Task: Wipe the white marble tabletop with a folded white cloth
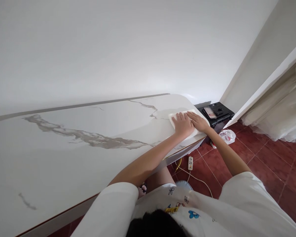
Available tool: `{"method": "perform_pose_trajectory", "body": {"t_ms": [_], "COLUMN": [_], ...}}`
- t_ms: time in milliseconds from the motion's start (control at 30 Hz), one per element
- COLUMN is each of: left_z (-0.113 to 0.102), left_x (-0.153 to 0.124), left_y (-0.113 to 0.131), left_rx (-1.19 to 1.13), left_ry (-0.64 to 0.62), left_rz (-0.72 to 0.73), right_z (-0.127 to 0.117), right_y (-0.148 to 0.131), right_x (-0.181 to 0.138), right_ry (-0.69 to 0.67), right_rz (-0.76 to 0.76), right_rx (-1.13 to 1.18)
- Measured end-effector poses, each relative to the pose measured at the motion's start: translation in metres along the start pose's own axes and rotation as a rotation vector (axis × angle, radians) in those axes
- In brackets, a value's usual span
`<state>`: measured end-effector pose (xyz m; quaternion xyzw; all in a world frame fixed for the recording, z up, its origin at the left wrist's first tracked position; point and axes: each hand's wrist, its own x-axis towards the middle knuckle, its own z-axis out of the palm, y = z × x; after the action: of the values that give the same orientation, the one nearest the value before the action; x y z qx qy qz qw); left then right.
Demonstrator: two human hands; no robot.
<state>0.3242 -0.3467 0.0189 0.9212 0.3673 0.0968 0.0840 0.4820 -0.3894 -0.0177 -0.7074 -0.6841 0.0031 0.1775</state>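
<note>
A white folded cloth (172, 118) lies at the right end of a long white table (88, 121) with grey-brown marble veining. My left hand (183, 125) rests flat on the cloth, fingers stretched forward. Beside it, touching or slightly overlapping at the fingers, my right hand (198, 122) also presses flat on the cloth from the right. Much of the cloth is hidden beneath both palms. Neither hand has its fingers wrapped around anything.
A black case (223, 112) with a phone-like item (209, 112) on it stands past the table's right end. On the red tiled floor (266, 161) are a power strip (190, 163) with a cable and a clear plastic bag (227, 136). Plastic-wrapped fabric (278, 105) hangs at right.
</note>
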Motion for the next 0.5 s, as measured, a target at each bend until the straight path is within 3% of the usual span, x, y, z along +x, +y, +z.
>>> {"method": "perform_pose_trajectory", "body": {"t_ms": [300, 500], "left_z": [-0.002, 0.003], "left_x": [-0.027, -0.016], "left_y": [0.015, 0.029], "left_rx": [0.028, 0.003], "left_ry": [-0.031, -0.028], "left_rz": [0.037, 0.040], "right_z": [-0.008, -0.015], "right_y": [-0.015, 0.002], "right_x": [-0.037, -0.039], "right_ry": [0.020, 0.011], "right_rz": [0.033, 0.052], "right_rx": [0.037, 0.076]}}
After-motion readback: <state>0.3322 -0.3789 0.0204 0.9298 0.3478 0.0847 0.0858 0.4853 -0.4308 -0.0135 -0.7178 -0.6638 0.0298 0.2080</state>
